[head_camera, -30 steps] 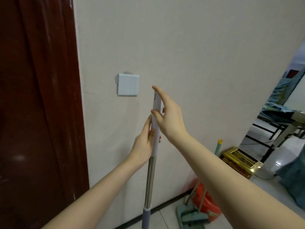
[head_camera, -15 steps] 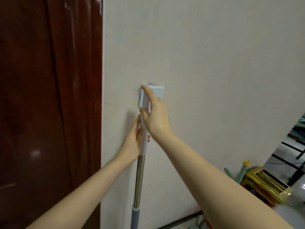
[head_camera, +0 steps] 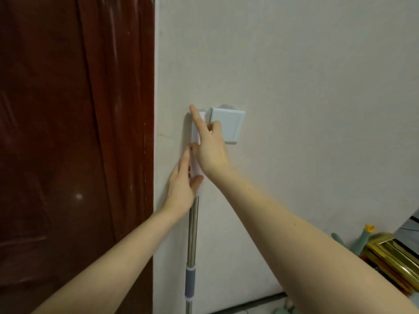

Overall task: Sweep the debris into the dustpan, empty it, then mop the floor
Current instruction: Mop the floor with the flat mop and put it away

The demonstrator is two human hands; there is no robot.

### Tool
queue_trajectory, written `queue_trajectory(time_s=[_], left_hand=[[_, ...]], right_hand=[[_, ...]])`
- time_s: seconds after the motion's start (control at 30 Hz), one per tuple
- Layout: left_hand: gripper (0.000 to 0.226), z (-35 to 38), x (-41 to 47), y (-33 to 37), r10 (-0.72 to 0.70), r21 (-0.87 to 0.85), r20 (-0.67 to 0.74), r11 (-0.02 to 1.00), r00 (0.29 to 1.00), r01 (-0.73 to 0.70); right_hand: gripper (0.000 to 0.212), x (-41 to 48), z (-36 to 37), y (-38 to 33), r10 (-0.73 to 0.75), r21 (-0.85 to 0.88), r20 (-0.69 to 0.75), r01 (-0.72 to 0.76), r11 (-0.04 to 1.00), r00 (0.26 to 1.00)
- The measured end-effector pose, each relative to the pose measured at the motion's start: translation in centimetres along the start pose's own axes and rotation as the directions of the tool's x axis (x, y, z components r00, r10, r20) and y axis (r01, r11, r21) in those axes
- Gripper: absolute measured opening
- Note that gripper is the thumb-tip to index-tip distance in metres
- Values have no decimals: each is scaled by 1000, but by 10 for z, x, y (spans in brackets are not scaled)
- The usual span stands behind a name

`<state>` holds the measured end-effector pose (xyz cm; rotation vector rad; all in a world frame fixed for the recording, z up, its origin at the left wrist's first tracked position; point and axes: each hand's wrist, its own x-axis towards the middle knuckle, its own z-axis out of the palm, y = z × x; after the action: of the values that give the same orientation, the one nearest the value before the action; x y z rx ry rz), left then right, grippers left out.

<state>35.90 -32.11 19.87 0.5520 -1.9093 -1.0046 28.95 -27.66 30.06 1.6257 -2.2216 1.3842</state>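
Note:
The mop handle stands upright against the pale wall, a steel tube with a white top grip and a grey-blue sleeve lower down. Its top rests just left of a white wall switch. My left hand holds the white grip from the left, thumb wrapped under it. My right hand presses on the grip's upper part, index finger stretched up along it. The mop head is out of view below.
A dark red wooden door fills the left side, close to the handle. At the lower right, a green broom handle with a yellow tip and a shiny gold object stand by the wall.
Both hands carried the mop handle's top towards the wall and left, until it rests beside the switch. The view has turned left, showing more of the door.

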Motion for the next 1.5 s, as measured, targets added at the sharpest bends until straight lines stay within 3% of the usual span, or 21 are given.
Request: queue_trajectory(time_s=[0.1,0.23,0.37,0.6,0.8,1.13,1.33,1.5], left_hand=[[86,3,-7,4,-35,52,-23,998,999,36],[85,12,-35,14,25,237,-168,971,985,16],[72,41,-69,26,74,309,-286,951,955,19],[57,169,-124,51,17,293,-31,956,999,-7],[52,305,-165,68,-81,243,187,970,979,34],[55,498,-181,57,-278,185,461,959,843,215],[62,599,-154,17,-310,137,575,949,758,284],[73,668,-131,-16,-372,211,637,926,675,312]], right_hand=[[69,-6,-11,9,-92,-152,50,98,983,995],[73,-31,-41,32,-118,-186,75,130,974,990],[69,-60,-95,74,-120,-260,115,147,954,986],[55,-137,-215,188,18,-283,153,27,959,988],[47,-203,-307,297,179,-327,185,-111,939,966],[48,-255,-397,452,403,-420,19,-358,834,915],[53,-240,-399,540,472,-417,-88,-463,782,877],[53,-216,-382,598,505,-389,-83,-494,777,859]])
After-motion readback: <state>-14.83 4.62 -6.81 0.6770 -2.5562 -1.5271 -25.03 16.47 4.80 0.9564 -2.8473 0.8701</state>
